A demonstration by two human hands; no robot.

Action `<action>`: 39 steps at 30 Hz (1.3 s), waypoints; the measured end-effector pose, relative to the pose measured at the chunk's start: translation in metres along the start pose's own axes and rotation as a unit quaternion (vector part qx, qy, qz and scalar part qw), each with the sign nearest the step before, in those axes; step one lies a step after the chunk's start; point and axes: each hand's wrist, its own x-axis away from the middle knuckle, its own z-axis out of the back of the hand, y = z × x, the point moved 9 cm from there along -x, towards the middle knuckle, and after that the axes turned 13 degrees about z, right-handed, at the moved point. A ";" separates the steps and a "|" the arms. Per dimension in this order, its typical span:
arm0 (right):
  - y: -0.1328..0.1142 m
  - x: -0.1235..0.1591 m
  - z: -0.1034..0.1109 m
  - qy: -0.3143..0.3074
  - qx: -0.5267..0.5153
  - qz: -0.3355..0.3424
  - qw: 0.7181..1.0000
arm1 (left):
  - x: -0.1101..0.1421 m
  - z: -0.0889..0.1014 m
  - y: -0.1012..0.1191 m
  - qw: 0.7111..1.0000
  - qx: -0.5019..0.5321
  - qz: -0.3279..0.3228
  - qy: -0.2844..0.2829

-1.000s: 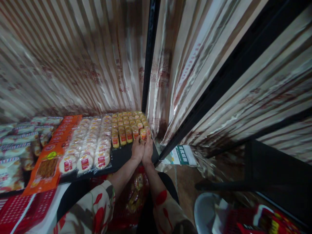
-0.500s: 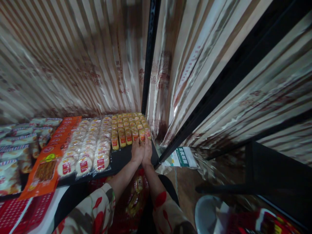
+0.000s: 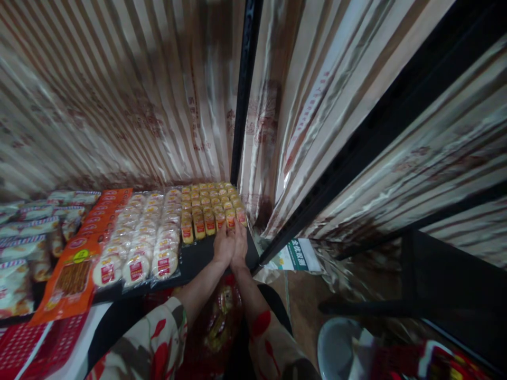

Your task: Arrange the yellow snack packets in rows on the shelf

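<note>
Side by side at the right end of the black shelf [image 3: 198,258], my left hand [image 3: 224,245] and my right hand [image 3: 239,244] meet at the front of the rows of small yellow packaged cakes. Their fingers close on a yellow packaged cake [image 3: 230,217] with a red label, near the right of the front row. Beside it another yellow cake [image 3: 240,216] stands by my right fingertips. Left of my hands, several like cakes [image 3: 198,225] stand upright in line. My fingertips partly cover the lower part of the held cake.
Further left lie rows of round white packaged cakes [image 3: 136,266], orange snack bags [image 3: 75,274] and white bags [image 3: 16,285]. A black post [image 3: 241,95] rises behind the shelf, with a slanted black beam [image 3: 336,174] to its right. Below are a red basket [image 3: 59,343] and a grey basin [image 3: 332,348].
The held cake has shifted very slightly at my fingertips. Both hands stay in nearly the same place; the view has moved a little.
</note>
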 end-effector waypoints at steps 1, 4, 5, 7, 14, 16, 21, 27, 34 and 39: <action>0.000 0.000 0.000 -0.002 0.001 -0.003 1.000 | 0.000 -0.001 0.000 1.000 -0.007 0.000 -0.002; 0.001 0.002 0.002 -0.010 0.003 -0.019 1.000 | 0.003 0.001 0.003 1.000 -0.024 0.001 -0.004; 0.000 0.002 0.002 -0.010 0.005 -0.024 1.000 | 0.005 0.002 0.005 1.000 -0.024 0.003 -0.005; -0.002 0.002 0.004 -0.008 0.009 -0.030 0.999 | 0.009 0.005 0.010 1.000 -0.021 0.004 -0.005; -0.004 0.003 0.005 -0.002 0.013 -0.025 1.000 | 0.018 0.008 0.014 1.000 -0.013 0.005 -0.011; -0.002 0.003 0.003 -0.005 0.016 -0.027 1.000 | 0.017 0.008 0.012 1.000 -0.014 0.006 -0.005; 0.002 0.003 0.000 -0.010 0.016 -0.026 0.999 | 0.020 0.010 0.018 1.000 -0.018 0.008 -0.009; 0.000 0.003 0.000 -0.011 0.002 -0.015 1.000 | 0.032 0.015 0.032 0.999 -0.037 0.020 -0.006; -0.001 0.003 0.001 0.000 -0.013 -0.016 1.000 | 0.017 0.010 0.017 0.999 -0.041 0.013 0.006; 0.002 0.003 0.000 -0.002 -0.020 -0.022 1.000 | 0.030 0.014 0.029 0.999 -0.042 0.019 0.007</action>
